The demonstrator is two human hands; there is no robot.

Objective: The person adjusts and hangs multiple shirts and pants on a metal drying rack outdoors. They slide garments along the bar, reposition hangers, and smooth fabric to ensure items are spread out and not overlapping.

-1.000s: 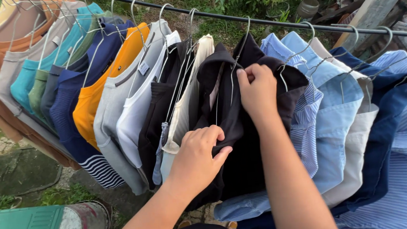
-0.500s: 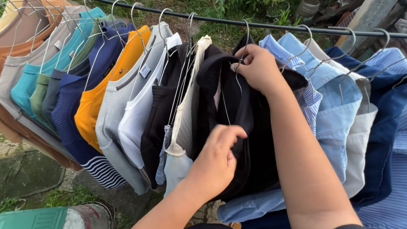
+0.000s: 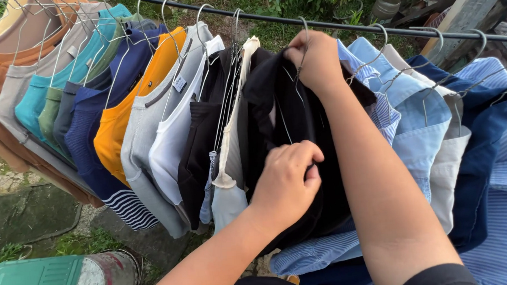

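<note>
Both bare forearms reach forward and up from the bottom edge of the head view. The left hand [image 3: 287, 184] sits lower and nearer, its back toward the camera, fingers curled under into a loose fist with the thumb pressed along the side. The right arm runs long and steep from the lower right, a dark sleeve edge showing at the elbow end. The right hand [image 3: 317, 61] is raised high, wrist bent, knuckles up, fingers closed in a tight grip.
</note>
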